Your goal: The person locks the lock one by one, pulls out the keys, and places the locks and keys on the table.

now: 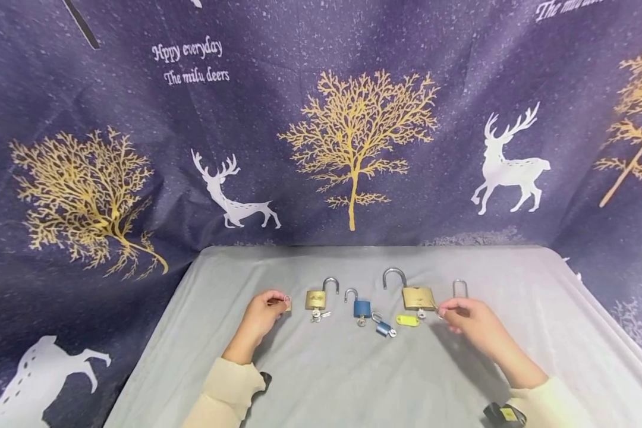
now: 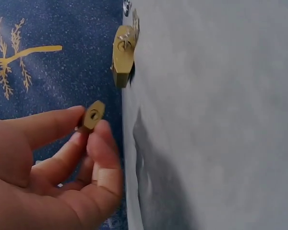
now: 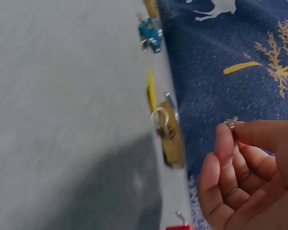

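In the head view my left hand is at the left of the row of locks. Thumb and fingers pinch a small brass padlock, its keyhole facing the left wrist camera. My right hand is right of a large brass padlock whose shackle is open. Between its thumb and index fingertip it pinches a small silvery key, mostly hidden by the fingers. Behind that hand rises a long shackle; the right wrist view shows a red padlock body at its bottom edge.
A medium brass padlock with keys, a blue padlock and a smaller blue padlock lie between the hands, shackles open. A yellow key tag lies by the large padlock. Grey cloth covers the table; a patterned curtain hangs behind.
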The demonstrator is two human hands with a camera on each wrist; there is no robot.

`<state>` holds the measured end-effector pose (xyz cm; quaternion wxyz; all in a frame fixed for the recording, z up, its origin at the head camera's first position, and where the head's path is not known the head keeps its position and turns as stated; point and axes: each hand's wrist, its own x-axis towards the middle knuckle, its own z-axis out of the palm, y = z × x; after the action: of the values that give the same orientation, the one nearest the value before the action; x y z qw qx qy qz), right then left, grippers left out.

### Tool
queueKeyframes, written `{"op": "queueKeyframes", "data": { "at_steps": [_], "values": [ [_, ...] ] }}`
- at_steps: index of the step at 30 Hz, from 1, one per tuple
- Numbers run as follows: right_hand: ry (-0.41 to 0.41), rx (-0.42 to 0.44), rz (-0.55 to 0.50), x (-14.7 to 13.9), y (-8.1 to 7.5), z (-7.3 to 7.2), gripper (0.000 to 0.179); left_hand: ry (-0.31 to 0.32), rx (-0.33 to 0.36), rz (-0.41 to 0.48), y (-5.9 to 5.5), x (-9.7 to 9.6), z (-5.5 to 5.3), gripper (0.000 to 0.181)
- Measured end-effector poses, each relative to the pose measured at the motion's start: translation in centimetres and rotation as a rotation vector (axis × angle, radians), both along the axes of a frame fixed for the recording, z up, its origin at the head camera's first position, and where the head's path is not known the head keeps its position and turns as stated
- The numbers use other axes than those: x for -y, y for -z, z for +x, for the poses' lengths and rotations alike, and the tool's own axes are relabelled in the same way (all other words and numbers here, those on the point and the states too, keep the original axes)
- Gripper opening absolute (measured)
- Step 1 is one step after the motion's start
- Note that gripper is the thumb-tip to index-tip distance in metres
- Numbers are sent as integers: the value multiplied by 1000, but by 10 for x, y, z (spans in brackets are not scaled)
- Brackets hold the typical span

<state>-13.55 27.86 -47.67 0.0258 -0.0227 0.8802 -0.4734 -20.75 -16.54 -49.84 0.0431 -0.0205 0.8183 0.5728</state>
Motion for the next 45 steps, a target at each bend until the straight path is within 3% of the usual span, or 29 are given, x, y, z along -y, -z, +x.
{"op": "queueKeyframes", "data": {
  "at_steps": [8, 13, 21, 28, 32, 36, 41, 45],
  "values": [
    [-27, 161, 57, -9, 12, 10, 16, 39, 74, -116, 5, 5, 1, 8],
    [-55, 170, 76, -9, 17, 12, 11, 63, 85, -206, 3, 5, 2, 8],
    [-70, 161, 133, -8, 22, 8, 9, 77, 43, -363, 1, 6, 0, 10],
    [-31, 137, 207, -8, 26, 7, 4, 75, -44, -468, -3, 4, -2, 13],
    [-38, 90, 246, -7, 22, 5, 5, 85, -84, -529, -13, -6, -7, 19],
    [-33, 25, 269, -3, 11, 1, 8, 146, -77, -508, -20, -19, -13, 26],
    [-20, -42, 275, 10, -3, -6, 13, 198, -23, -493, -21, -36, -17, 35],
    [-2, -27, 224, 24, -11, -10, 15, 218, -40, -546, -18, -49, -19, 37]
  ]
}}
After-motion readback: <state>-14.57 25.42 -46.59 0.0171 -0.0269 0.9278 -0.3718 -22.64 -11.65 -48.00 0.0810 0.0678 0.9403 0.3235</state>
